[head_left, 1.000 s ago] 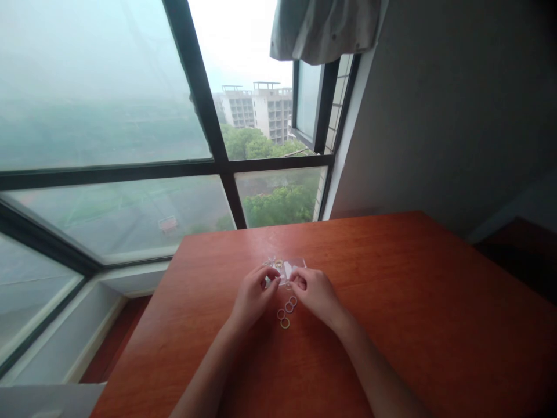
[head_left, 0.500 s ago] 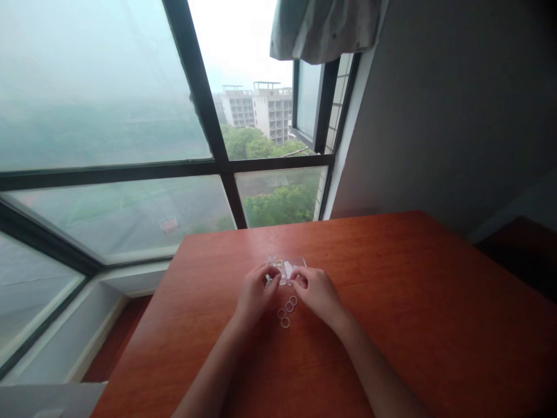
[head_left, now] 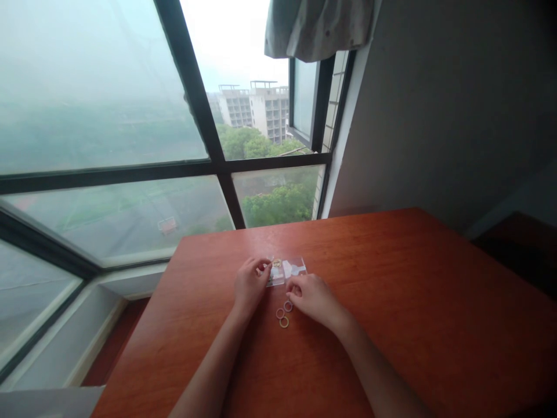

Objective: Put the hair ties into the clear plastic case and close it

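A small clear plastic packet (head_left: 288, 270) lies on the red-brown wooden table (head_left: 391, 302), with small rings showing through it. My left hand (head_left: 249, 284) rests at the packet's left edge, its fingertips pinched together on something too small to name. My right hand (head_left: 312, 297) lies just below the packet, fingers curled, with its fingertips at the upper end of a short row of small rubber rings (head_left: 284, 314). The rings lie loose on the table between my two hands.
The table stands against a large dark-framed window (head_left: 217, 168) at the back and left, and a grey wall (head_left: 444, 116) on the right. A curtain (head_left: 317, 26) hangs bunched above the window. A dark piece of furniture (head_left: 522, 244) sits at the far right.
My left hand has moved up and left to the packet's left edge. My right hand has dropped back from the packet to the row of rings. The view has shifted slightly.
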`<state>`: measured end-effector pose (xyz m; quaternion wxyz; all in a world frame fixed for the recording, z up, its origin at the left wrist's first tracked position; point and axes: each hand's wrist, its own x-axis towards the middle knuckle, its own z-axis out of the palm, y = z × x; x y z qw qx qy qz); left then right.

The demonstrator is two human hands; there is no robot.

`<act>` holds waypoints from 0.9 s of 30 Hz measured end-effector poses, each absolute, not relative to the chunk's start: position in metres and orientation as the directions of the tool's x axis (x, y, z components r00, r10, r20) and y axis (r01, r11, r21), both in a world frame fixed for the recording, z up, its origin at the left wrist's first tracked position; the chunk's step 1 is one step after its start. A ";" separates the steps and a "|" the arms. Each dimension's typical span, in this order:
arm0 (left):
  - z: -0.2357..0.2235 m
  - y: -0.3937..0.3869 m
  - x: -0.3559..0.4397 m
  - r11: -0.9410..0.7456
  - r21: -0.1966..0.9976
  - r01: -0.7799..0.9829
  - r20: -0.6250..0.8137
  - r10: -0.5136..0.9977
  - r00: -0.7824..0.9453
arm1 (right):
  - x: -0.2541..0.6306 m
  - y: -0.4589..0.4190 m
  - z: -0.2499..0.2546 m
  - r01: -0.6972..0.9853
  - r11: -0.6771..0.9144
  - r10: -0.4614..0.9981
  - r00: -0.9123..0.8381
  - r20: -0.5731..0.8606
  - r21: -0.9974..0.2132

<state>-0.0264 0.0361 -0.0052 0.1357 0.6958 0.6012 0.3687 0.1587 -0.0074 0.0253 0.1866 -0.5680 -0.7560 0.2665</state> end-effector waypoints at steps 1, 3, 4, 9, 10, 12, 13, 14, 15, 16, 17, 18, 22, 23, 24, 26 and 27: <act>-0.005 0.036 -0.027 -0.240 0.632 0.737 0.348 0.938 0.007 | 0.159 -0.007 0.024 0.758 0.215 0.957 -0.289 -0.021 -0.616; -0.004 0.036 -0.027 -0.239 0.633 0.736 0.345 0.938 0.008 | 0.160 -0.007 0.023 0.758 0.220 0.955 -0.296 -0.023 -0.614; -0.004 0.036 -0.028 -0.239 0.634 0.735 0.346 0.938 0.007 | 0.160 -0.007 0.023 0.759 0.223 0.953 -0.301 -0.027 -0.612; 0.000 0.035 -0.030 -0.251 0.626 0.739 0.362 0.932 0.010 | 0.161 -0.008 0.024 0.747 0.266 0.929 -0.367 -0.044 -0.610; 0.001 0.034 -0.030 -0.255 0.623 0.740 0.365 0.931 0.014 | 0.161 -0.009 0.025 0.737 0.282 0.918 -0.392 -0.049 -0.614; 0.005 0.032 -0.030 -0.263 0.622 0.738 0.367 0.930 0.022 | 0.162 -0.011 0.026 0.727 0.310 0.894 -0.441 -0.072 -0.613; 0.007 0.031 -0.030 -0.267 0.624 0.735 0.368 0.929 0.025 | 0.162 -0.012 0.027 0.727 0.321 0.882 -0.462 -0.088 -0.607; 0.008 0.030 -0.030 -0.272 0.627 0.730 0.369 0.929 0.030 | 0.162 -0.013 0.027 0.728 0.330 0.870 -0.481 -0.105 -0.600; 0.010 0.028 -0.031 -0.277 0.630 0.726 0.369 0.929 0.034 | 0.161 -0.014 0.028 0.730 0.338 0.858 -0.498 -0.123 -0.594; 0.011 0.027 -0.031 -0.279 0.634 0.722 0.368 0.929 0.036 | 0.161 -0.015 0.028 0.730 0.345 0.848 -0.512 -0.138 -0.590; 0.012 0.026 -0.032 -0.280 0.638 0.718 0.366 0.930 0.038 | 0.160 -0.015 0.029 0.731 0.350 0.841 -0.521 -0.148 -0.585; 0.013 0.024 -0.032 -0.280 0.642 0.714 0.361 0.932 0.041 | 0.159 -0.016 0.030 0.734 0.355 0.835 -0.527 -0.156 -0.579; 0.015 0.019 -0.036 -0.278 0.650 0.707 0.340 0.939 0.056 | 0.156 -0.018 0.032 0.748 0.384 0.825 -0.542 -0.164 -0.541; 0.016 0.018 -0.037 -0.279 0.650 0.707 0.337 0.940 0.061 | 0.156 -0.018 0.033 0.753 0.395 0.822 -0.546 -0.164 -0.527; 0.016 0.017 -0.038 -0.279 0.649 0.707 0.334 0.940 0.064 | 0.155 -0.018 0.033 0.759 0.405 0.820 -0.548 -0.166 -0.510; 0.018 0.016 -0.039 -0.282 0.652 0.704 0.330 0.941 0.071 | 0.155 -0.019 0.032 0.773 0.422 0.821 -0.548 -0.163 -0.473; 0.019 0.016 -0.039 -0.284 0.653 0.702 0.329 0.941 0.075 | 0.155 -0.019 0.031 0.778 0.427 0.822 -0.546 -0.159 -0.461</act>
